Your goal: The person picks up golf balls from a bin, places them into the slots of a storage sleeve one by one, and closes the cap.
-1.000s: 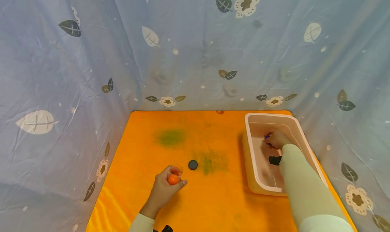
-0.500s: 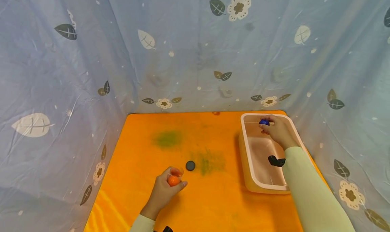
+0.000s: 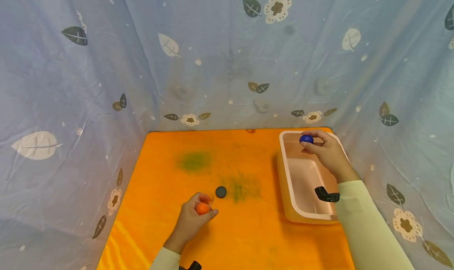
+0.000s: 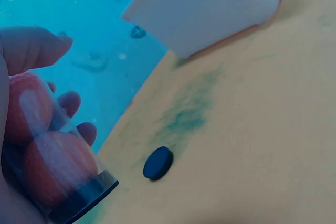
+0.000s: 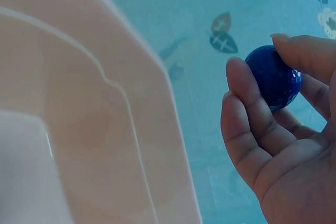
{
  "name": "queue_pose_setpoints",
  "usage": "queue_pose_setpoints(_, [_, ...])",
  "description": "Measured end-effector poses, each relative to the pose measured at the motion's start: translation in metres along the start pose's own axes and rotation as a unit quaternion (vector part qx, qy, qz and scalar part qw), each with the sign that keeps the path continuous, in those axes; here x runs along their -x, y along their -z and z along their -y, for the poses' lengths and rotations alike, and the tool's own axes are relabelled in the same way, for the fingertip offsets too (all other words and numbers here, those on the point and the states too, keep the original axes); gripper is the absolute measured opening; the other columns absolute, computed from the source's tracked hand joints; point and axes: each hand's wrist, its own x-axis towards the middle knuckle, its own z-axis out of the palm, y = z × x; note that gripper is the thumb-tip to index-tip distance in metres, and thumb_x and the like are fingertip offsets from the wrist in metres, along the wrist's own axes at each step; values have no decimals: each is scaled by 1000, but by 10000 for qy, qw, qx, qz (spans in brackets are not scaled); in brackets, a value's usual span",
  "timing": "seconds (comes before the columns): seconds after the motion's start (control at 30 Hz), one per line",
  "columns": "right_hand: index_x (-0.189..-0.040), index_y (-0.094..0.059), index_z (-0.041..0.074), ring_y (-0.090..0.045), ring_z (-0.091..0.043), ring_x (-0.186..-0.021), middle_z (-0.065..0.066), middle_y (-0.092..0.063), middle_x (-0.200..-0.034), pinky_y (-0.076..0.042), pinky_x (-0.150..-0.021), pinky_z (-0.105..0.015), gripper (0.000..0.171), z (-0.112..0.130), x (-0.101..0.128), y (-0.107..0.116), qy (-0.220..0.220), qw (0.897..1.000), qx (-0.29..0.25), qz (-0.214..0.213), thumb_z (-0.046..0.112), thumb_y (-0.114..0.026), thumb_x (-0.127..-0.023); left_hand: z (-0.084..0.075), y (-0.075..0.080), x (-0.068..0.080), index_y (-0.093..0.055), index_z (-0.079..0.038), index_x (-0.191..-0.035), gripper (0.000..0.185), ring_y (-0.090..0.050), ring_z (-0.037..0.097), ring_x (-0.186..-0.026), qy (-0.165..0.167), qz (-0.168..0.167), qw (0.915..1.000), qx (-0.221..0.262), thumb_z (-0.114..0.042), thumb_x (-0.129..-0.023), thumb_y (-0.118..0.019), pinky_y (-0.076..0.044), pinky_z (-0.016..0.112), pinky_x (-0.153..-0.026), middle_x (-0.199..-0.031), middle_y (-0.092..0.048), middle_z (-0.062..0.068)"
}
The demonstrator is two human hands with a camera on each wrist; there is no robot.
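Near edge of the table (image 3: 248,238), left of middle: left hand (image 3: 189,222) grips a clear tube (image 4: 58,166) with its fingers (image 4: 71,103) and thumb curled round it. The left wrist view shows two orange balls (image 4: 50,163) stacked inside, a dark cap at the lower end; tube's long axis runs tilted, closer to upright than flat

Just beyond that hand, toward the table's middle, a black disc (image 3: 221,191) lies flat on the orange top, apart from the fingers, beside a green smear (image 3: 244,187); a second smear (image 3: 194,161) sits further back on the left

Right side of the table: pink bin (image 3: 289,183), long axis running near to far, its far end almost at the far right corner. A black wrist-camera mount (image 3: 326,195) shows at the right sleeve, over the bin's near half

Far end of the bin: right hand (image 3: 328,151) pinches a blue ball (image 3: 306,139) between thumb tip and fingertips, other fingers loosely bent, ball clear of the palm. Ball sits above the bin's far rim, not touching it as far as the right wrist view shows

Key relation: blue ball is well apart from the tube, across the table to the far right; tube lies near-left of it. Tube's upper end is hidden by the hand, so I cannot tell if it is open
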Motion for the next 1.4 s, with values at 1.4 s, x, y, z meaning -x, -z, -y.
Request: queue_pose_setpoints(1.4, [-135,-66,0,-68,-36,-108,-21,-57,-133,-62,-89,-43,38,72,69,-154,2241,9310,-1741,2295,-13,-72,-100,-19,-24,-13,-68,-15,-117,35,-72,23,-88,-595,756,9953,-137,-18,-91,-92,-62,34,-79,-106,-74,0])
